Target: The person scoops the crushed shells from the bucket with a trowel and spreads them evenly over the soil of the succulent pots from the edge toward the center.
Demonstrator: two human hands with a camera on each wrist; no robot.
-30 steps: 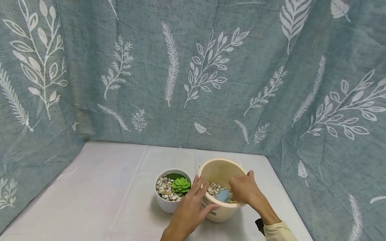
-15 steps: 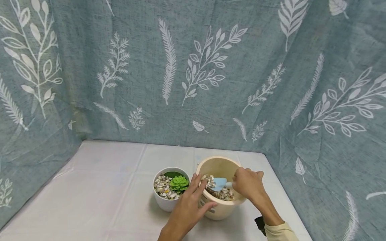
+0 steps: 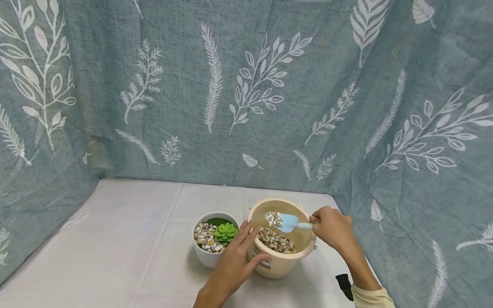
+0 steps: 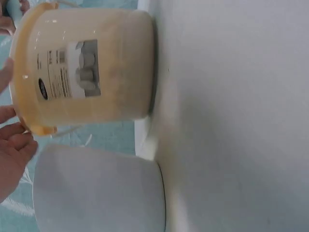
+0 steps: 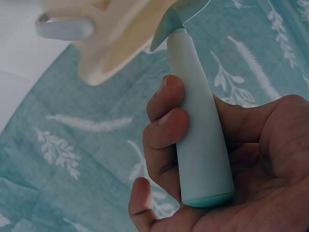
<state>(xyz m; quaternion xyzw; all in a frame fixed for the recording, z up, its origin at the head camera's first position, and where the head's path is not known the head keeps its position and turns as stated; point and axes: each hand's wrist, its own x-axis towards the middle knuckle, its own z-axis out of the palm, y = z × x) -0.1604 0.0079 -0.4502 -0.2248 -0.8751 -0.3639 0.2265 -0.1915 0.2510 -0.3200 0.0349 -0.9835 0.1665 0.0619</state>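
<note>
My right hand (image 3: 335,226) grips the pale handle (image 5: 198,121) of a small blue trowel (image 3: 286,222). Its blade carries pebbles (image 3: 274,219) and is held above the cream bucket's (image 3: 277,267) opening. More pebbles (image 3: 275,240) lie in the bottom of that bucket. With fingers spread and fairly straight, my left hand (image 3: 235,261) rests on the bucket's near-left rim, the thumb apart along the front. To its left stands a white pot (image 3: 208,256) with a green succulent (image 3: 225,233) and pebbles in it.
A white cloth (image 3: 115,248) covers the table under both containers. Teal leaf-print curtains (image 3: 185,85) close off the back and sides. The bucket bears a label (image 4: 72,70) on its front, and a grey handle end (image 5: 65,28) shows at its side.
My right hand has lifted the trowel from the pebbles low in the bucket, up and to the right, with pebbles on its blade. The left hand has stayed on the rim.
</note>
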